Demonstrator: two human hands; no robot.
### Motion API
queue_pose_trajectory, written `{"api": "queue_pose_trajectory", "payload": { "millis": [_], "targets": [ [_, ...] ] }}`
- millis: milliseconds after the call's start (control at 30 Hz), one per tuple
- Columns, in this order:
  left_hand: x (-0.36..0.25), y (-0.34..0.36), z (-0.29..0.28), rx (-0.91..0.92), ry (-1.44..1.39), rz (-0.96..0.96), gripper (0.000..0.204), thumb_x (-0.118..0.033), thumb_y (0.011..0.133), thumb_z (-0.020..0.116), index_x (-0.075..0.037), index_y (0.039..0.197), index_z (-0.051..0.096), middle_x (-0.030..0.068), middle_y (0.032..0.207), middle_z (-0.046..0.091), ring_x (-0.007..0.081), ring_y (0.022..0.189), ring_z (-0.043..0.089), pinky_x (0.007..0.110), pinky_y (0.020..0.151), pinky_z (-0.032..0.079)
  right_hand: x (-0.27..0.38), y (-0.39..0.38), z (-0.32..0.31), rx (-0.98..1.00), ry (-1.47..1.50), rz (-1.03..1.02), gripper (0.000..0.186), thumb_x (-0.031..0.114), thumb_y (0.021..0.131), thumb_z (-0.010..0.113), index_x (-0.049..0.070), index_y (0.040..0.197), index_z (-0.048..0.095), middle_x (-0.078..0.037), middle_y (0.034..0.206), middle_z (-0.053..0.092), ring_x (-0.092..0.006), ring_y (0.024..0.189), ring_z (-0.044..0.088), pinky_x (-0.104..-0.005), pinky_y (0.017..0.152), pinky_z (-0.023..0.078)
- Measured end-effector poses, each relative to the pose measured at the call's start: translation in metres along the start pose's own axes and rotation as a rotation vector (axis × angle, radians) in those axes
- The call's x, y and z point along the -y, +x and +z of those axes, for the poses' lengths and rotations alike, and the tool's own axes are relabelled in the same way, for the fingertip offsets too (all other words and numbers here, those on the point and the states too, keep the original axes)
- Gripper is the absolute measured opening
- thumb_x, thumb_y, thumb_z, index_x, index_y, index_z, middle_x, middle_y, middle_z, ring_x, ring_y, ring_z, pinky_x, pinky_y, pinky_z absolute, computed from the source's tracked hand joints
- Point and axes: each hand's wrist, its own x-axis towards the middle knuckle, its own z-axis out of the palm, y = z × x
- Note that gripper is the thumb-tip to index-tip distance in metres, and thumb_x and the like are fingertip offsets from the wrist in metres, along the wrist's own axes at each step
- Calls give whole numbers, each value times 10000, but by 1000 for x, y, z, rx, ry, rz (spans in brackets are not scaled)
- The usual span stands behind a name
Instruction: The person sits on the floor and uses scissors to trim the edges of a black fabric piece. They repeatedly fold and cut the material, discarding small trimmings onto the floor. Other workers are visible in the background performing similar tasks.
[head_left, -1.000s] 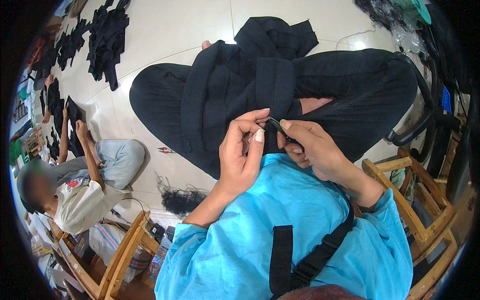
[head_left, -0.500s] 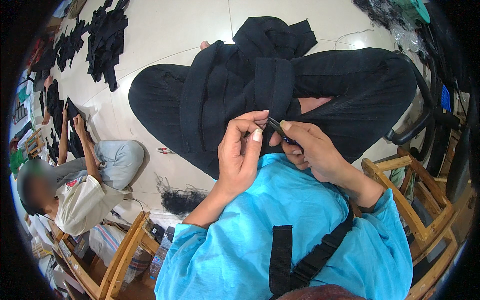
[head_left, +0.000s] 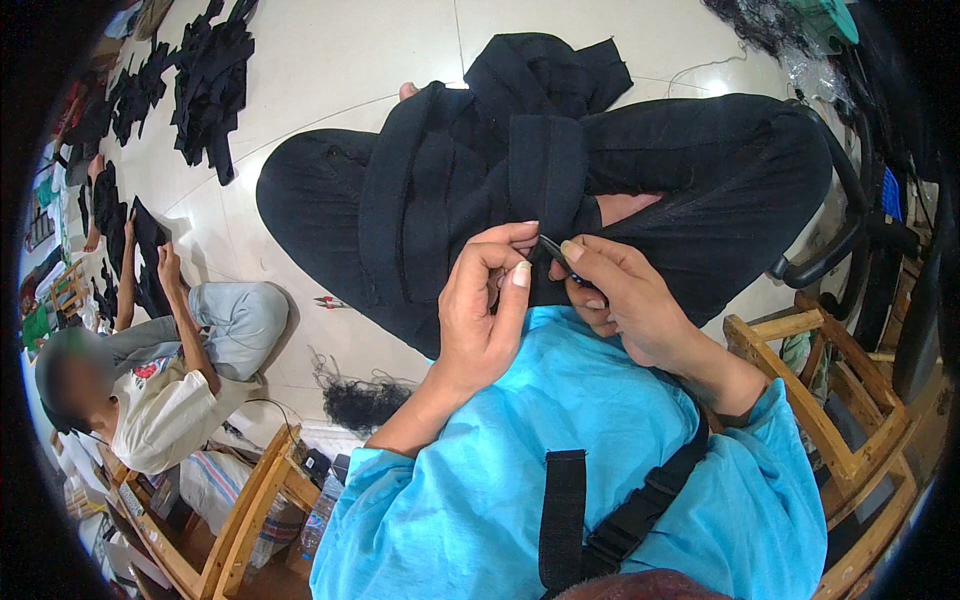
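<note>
Closed in my right hand [head_left: 635,295] is a pair of small dark thread snips [head_left: 553,247], its tip pointing up and left toward my other hand. My left hand [head_left: 482,310] has its fingers bent and pinched at the near end of a black cloth strip [head_left: 545,165]. The strip lies across my lap over more folded black cloth [head_left: 430,190]. Fingers and dark fabric hide exactly what sits at the snips' tip.
Red-handled snips [head_left: 330,302] and a clump of black threads [head_left: 365,402] lie on the pale floor to the left. A co-worker [head_left: 160,400] sits beyond, handling black cloth. Wooden frames [head_left: 800,390] stand at both sides; black cloth piles [head_left: 212,90] lie far left.
The snips have turned slightly in my right hand, and their blades look closer together. My left hand has barely shifted. The co-worker's hand has moved a little away from the cloth.
</note>
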Motion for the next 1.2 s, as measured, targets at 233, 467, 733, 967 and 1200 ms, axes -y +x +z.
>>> {"api": "queue_pose_trajectory", "payload": {
  "millis": [233, 467, 733, 967, 1200],
  "targets": [
    [-3, 2, -1, 27, 73, 29, 66, 16, 1036, 559, 43, 1089, 587, 217, 1332, 634, 216, 1121, 672, 323, 945, 554, 2, 0, 1, -4, 0, 24, 286, 346, 1112, 528, 90, 1035, 631, 95, 671, 429, -7, 517, 293, -217, 437, 210],
    [-1, 4, -3, 50, 91, 34, 66, 13, 1039, 555, 39, 1090, 586, 222, 1336, 636, 218, 1121, 674, 317, 912, 555, 3, 1, 1, -23, -24, 26, 311, 374, 1119, 516, 104, 1022, 636, 92, 671, 422, -9, 531, 296, -210, 456, 203],
    [0, 2, -2, 46, 54, 20, 67, 9, 1042, 554, 39, 1092, 587, 220, 1335, 641, 210, 1115, 677, 307, 898, 549, 3, -1, 0, 7, 29, 34, 291, 353, 1112, 511, 99, 1026, 624, 85, 669, 431, -18, 524, 305, -221, 442, 212],
    [0, 1, -2, 47, 69, 11, 67, 7, 1044, 556, 40, 1092, 588, 220, 1337, 644, 210, 1110, 680, 308, 897, 549, 2, 1, 1, -10, 16, 39, 274, 344, 1110, 527, 103, 1025, 625, 84, 672, 432, -19, 523, 304, -221, 445, 215],
    [-1, 0, -3, 96, 60, -29, 78, -34, 1077, 504, 27, 1111, 538, 241, 1387, 610, 206, 1165, 631, 365, 1052, 495, 3, 0, 1, 3, 37, 38, 284, 351, 1117, 517, 106, 1021, 624, 80, 686, 442, -16, 533, 311, -219, 447, 218]
  ]
}}
